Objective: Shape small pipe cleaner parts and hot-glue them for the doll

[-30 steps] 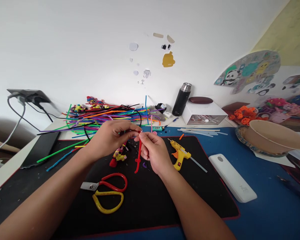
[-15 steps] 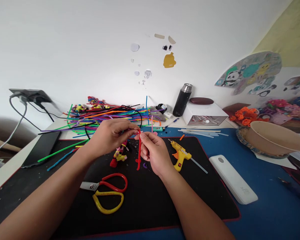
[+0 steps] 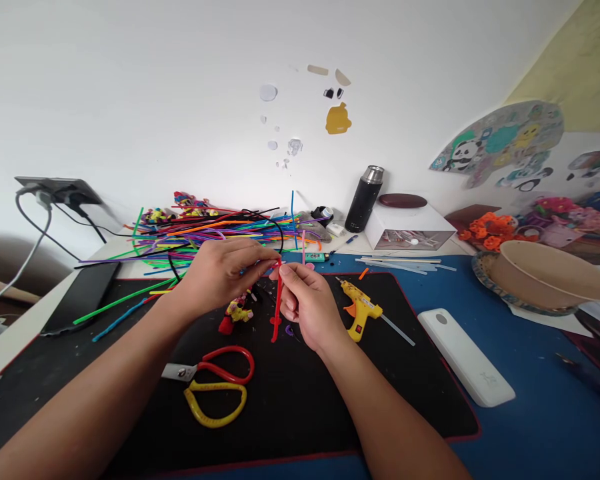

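Note:
A red pipe cleaner (image 3: pixel 279 300) hangs down between my two hands, its lower end over the black mat (image 3: pixel 300 400). My left hand (image 3: pixel 225 270) pinches its top end, fingers closed. Just right of it, my right hand (image 3: pixel 305 297) is closed on the same pipe cleaner, thumb and forefinger near the top. On the mat behind and left of it lies a small yellow, pink and red pipe-cleaner figure (image 3: pixel 239 312), partly hidden by my left hand. Nearer to me are scissors (image 3: pixel 220 387) with one red and one yellow handle. A yellow glue gun (image 3: pixel 361 310) lies right of my right hand.
Many coloured pipe cleaners (image 3: pixel 220 230) are heaped along the wall. A black flask (image 3: pixel 364 200) stands by a white box (image 3: pixel 410 230). To the right are glue sticks (image 3: pixel 400 263), a white power bank (image 3: pixel 465 357) and a beige bowl (image 3: pixel 555 280). A dark phone (image 3: pixel 83 297) lies at left.
The hands keep their grip in nearly the same place. The lower end of the red pipe cleaner has swung slightly to the left. The view has shifted a little.

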`<state>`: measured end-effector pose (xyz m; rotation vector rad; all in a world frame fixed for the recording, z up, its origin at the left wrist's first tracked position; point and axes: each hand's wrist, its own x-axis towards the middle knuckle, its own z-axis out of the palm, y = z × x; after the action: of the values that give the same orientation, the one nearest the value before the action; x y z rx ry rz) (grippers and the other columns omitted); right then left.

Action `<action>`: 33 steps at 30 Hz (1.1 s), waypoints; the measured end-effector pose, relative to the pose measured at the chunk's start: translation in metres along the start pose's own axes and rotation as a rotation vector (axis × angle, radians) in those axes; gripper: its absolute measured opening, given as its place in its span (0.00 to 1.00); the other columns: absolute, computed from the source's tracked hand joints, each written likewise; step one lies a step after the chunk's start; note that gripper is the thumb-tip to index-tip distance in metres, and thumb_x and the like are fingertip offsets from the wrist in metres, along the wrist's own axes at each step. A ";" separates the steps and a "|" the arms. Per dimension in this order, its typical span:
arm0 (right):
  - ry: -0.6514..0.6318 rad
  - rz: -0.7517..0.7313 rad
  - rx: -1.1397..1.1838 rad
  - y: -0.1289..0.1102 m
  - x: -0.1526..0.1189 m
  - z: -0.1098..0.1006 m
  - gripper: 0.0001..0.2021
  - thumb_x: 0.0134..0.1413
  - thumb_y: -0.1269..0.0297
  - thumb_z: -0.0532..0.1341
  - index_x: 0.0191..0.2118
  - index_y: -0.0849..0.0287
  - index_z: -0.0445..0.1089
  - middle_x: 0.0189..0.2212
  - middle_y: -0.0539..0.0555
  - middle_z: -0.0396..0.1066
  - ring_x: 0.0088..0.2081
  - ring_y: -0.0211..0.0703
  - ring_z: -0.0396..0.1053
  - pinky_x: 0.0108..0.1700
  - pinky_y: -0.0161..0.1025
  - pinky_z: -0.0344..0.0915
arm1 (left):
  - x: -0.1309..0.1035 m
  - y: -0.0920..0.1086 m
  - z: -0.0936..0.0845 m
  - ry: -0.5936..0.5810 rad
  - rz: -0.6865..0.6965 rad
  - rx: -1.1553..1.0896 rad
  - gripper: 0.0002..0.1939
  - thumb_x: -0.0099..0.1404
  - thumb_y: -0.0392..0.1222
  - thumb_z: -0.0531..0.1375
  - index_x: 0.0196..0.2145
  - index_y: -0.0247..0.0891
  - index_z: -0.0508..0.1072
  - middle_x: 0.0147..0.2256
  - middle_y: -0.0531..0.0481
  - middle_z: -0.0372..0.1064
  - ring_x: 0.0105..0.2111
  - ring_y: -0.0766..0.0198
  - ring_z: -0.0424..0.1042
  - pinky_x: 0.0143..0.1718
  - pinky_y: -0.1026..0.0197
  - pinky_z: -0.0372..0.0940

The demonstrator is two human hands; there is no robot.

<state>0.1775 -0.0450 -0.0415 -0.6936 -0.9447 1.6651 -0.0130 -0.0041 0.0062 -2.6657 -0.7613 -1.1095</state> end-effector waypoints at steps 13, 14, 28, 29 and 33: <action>0.006 0.018 0.006 -0.001 -0.001 0.000 0.21 0.55 0.43 0.75 0.35 0.58 0.77 0.15 0.40 0.58 0.15 0.30 0.53 0.20 0.33 0.46 | 0.003 0.005 -0.007 -0.097 -0.311 -0.282 0.12 0.77 0.47 0.64 0.41 0.39 0.86 0.35 0.47 0.85 0.33 0.61 0.81 0.36 0.64 0.70; 0.006 0.020 0.002 -0.002 -0.001 0.000 0.21 0.55 0.43 0.75 0.35 0.58 0.77 0.15 0.40 0.58 0.15 0.30 0.54 0.20 0.33 0.46 | 0.004 0.004 -0.009 -0.137 -0.395 -0.369 0.13 0.76 0.49 0.65 0.40 0.39 0.86 0.35 0.47 0.85 0.34 0.61 0.81 0.36 0.64 0.71; -0.091 0.125 -0.079 -0.005 -0.005 0.003 0.21 0.53 0.43 0.74 0.33 0.58 0.77 0.14 0.39 0.55 0.17 0.30 0.48 0.20 0.33 0.44 | 0.007 -0.005 -0.029 -0.501 -0.747 -0.858 0.21 0.71 0.60 0.67 0.35 0.38 0.82 0.29 0.51 0.78 0.29 0.64 0.75 0.32 0.65 0.70; -0.094 0.128 -0.088 -0.005 -0.005 0.003 0.21 0.54 0.43 0.74 0.33 0.58 0.77 0.14 0.39 0.55 0.17 0.30 0.49 0.20 0.33 0.44 | 0.008 -0.006 -0.029 -0.532 -0.749 -0.872 0.20 0.71 0.60 0.68 0.36 0.38 0.82 0.29 0.51 0.78 0.29 0.64 0.75 0.31 0.65 0.70; -0.090 0.136 -0.116 -0.004 -0.005 0.003 0.20 0.55 0.43 0.73 0.33 0.57 0.77 0.14 0.40 0.55 0.17 0.31 0.50 0.20 0.33 0.45 | 0.009 -0.004 -0.029 -0.538 -0.750 -0.866 0.18 0.70 0.58 0.69 0.34 0.39 0.82 0.28 0.51 0.78 0.28 0.63 0.75 0.30 0.64 0.70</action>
<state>0.1787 -0.0501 -0.0371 -0.7808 -1.0855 1.7832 -0.0279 -0.0062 0.0335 -3.6046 -1.8508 -0.9809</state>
